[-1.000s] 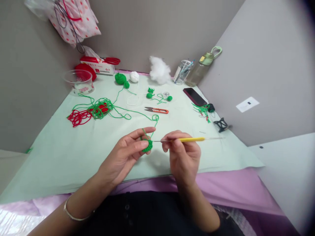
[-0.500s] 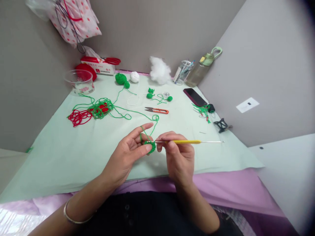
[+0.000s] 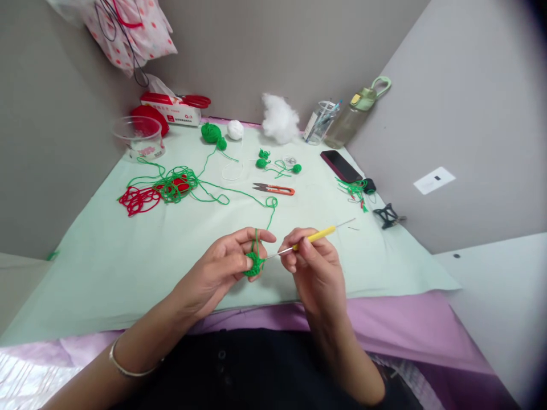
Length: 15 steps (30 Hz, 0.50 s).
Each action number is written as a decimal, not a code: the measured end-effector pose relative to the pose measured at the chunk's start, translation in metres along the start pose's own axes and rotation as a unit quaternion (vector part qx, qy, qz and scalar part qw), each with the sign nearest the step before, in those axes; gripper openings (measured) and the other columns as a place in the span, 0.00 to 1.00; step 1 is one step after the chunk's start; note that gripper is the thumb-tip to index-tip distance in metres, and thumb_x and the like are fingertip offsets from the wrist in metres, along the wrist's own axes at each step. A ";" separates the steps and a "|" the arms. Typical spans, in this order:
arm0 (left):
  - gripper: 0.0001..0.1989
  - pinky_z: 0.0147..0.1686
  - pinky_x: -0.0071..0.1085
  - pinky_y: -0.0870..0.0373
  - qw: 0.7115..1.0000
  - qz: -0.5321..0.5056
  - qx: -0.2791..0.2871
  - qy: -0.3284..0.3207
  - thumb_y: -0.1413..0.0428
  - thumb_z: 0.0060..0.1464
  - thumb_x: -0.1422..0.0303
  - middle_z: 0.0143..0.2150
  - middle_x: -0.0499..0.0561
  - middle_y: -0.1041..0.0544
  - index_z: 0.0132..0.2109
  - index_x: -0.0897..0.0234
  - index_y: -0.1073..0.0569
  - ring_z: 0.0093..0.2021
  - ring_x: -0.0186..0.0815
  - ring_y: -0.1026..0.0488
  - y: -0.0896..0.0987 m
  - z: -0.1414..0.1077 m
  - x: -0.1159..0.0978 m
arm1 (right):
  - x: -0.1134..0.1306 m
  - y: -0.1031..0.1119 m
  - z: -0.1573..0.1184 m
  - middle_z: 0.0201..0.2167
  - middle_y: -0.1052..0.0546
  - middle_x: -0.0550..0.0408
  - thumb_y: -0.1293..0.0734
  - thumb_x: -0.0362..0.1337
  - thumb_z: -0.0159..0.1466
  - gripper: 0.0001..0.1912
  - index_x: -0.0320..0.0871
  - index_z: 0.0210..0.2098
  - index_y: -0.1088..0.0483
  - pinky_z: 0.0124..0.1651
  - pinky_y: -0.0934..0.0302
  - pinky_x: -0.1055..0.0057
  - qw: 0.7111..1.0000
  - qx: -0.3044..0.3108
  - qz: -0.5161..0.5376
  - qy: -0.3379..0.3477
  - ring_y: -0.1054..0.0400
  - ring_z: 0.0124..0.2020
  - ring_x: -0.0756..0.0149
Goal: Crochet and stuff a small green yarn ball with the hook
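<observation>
Pinched between the thumb and fingers of my left hand (image 3: 222, 265) is a small green crochet piece (image 3: 255, 265). Green yarn (image 3: 273, 212) loops over that hand's index finger and trails back across the table. My right hand (image 3: 317, 262) grips a crochet hook (image 3: 320, 234) by its yellow handle. The hook's left metal end touches the right edge of the green piece; its other end points up to the right. Whether the tip sits inside a stitch is too small to tell.
Beyond my hands lie orange thread snips (image 3: 273, 188), small green crocheted balls (image 3: 261, 163) and a red and green yarn tangle (image 3: 175, 187). Stuffing (image 3: 280, 119), a water bottle (image 3: 352, 117), a phone (image 3: 341, 165) and a plastic tub (image 3: 145, 145) stand or lie farther out.
The hook has tilted, its right end rising from nearly level. My right hand has shifted slightly right and down, the green piece slightly left and down. My left index finger has lowered.
</observation>
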<state>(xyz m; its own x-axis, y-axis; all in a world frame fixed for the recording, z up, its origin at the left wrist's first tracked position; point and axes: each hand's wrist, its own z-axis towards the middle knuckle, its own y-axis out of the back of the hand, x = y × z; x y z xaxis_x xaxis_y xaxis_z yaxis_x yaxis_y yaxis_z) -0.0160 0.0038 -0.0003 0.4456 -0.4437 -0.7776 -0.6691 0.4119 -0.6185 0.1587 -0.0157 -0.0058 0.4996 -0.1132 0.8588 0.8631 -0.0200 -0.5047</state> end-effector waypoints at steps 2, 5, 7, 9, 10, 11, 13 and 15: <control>0.15 0.32 0.25 0.37 1.000 0.010 -0.001 0.001 0.39 0.52 0.71 0.35 0.48 0.30 0.48 0.66 0.21 0.32 0.29 0.37 0.001 -0.001 -0.001 | 0.001 0.001 -0.001 0.26 0.23 0.55 0.26 0.39 0.63 0.06 0.44 0.32 0.20 0.24 0.42 0.77 1.000 -0.005 0.008 -0.012 0.35 0.23 0.75; 0.13 0.34 0.27 0.35 0.999 0.044 -0.012 -0.015 0.39 0.54 0.71 0.36 0.49 0.29 0.48 0.64 0.21 0.34 0.31 0.35 0.000 -0.003 -0.002 | 0.003 0.002 -0.002 0.26 0.22 0.55 0.26 0.39 0.63 0.06 0.44 0.32 0.19 0.23 0.43 0.78 1.000 -0.016 0.005 -0.006 0.36 0.22 0.75; 0.15 0.36 0.28 0.34 0.997 0.073 -0.023 -0.030 0.38 0.56 0.70 0.37 0.49 0.29 0.51 0.61 0.21 0.36 0.32 0.34 0.000 -0.003 -0.004 | 0.005 0.001 -0.002 0.27 0.22 0.55 0.26 0.39 0.63 0.05 0.45 0.33 0.19 0.24 0.42 0.77 1.000 -0.016 -0.008 0.017 0.35 0.22 0.75; 0.18 0.38 0.28 0.34 0.994 0.095 -0.032 -0.040 0.38 0.58 0.69 0.38 0.49 0.28 0.56 0.58 0.22 0.38 0.32 0.33 -0.001 -0.004 -0.005 | 0.007 0.000 -0.003 0.28 0.21 0.55 0.26 0.39 0.64 0.04 0.46 0.34 0.18 0.25 0.40 0.77 0.999 -0.014 -0.022 0.045 0.34 0.22 0.75; 0.20 0.40 0.28 0.34 0.993 0.104 -0.038 -0.042 0.37 0.58 0.69 0.39 0.48 0.28 0.57 0.57 0.23 0.38 0.32 0.32 -0.001 -0.004 -0.005 | 0.007 -0.001 -0.003 0.29 0.21 0.55 0.26 0.39 0.64 0.04 0.46 0.34 0.18 0.25 0.39 0.76 0.998 -0.014 -0.027 0.056 0.34 0.22 0.76; 0.21 0.41 0.29 0.34 0.992 0.111 -0.045 -0.044 0.36 0.58 0.68 0.39 0.48 0.28 0.58 0.55 0.23 0.39 0.32 0.32 -0.002 -0.003 -0.005 | 0.007 -0.002 -0.004 0.29 0.21 0.55 0.26 0.39 0.64 0.05 0.46 0.34 0.18 0.26 0.39 0.76 0.997 -0.015 -0.029 0.063 0.34 0.22 0.76; 0.22 0.43 0.29 0.34 0.990 0.122 -0.058 -0.045 0.35 0.57 0.68 0.39 0.47 0.28 0.59 0.54 0.23 0.40 0.31 0.31 -0.002 -0.003 -0.005 | 0.006 -0.005 -0.004 0.30 0.22 0.55 0.27 0.39 0.64 0.05 0.46 0.34 0.18 0.26 0.38 0.76 0.997 -0.018 -0.031 0.067 0.33 0.22 0.75; 0.22 0.45 0.29 0.33 0.989 0.125 -0.062 -0.045 0.34 0.56 0.67 0.40 0.47 0.27 0.58 0.54 0.23 0.41 0.32 0.31 -0.003 -0.002 -0.003 | 0.005 -0.006 -0.003 0.30 0.22 0.55 0.26 0.39 0.64 0.05 0.47 0.34 0.17 0.25 0.38 0.75 0.997 -0.019 -0.030 0.066 0.33 0.23 0.75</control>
<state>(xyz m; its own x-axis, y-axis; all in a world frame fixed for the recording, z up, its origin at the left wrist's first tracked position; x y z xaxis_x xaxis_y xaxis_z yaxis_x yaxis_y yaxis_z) -0.0170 0.0024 0.0042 0.3052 -0.2650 -0.9147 -0.8307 0.3954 -0.3918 0.1555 -0.0196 0.0012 0.4308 -0.2402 0.8699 0.8863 -0.0688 -0.4579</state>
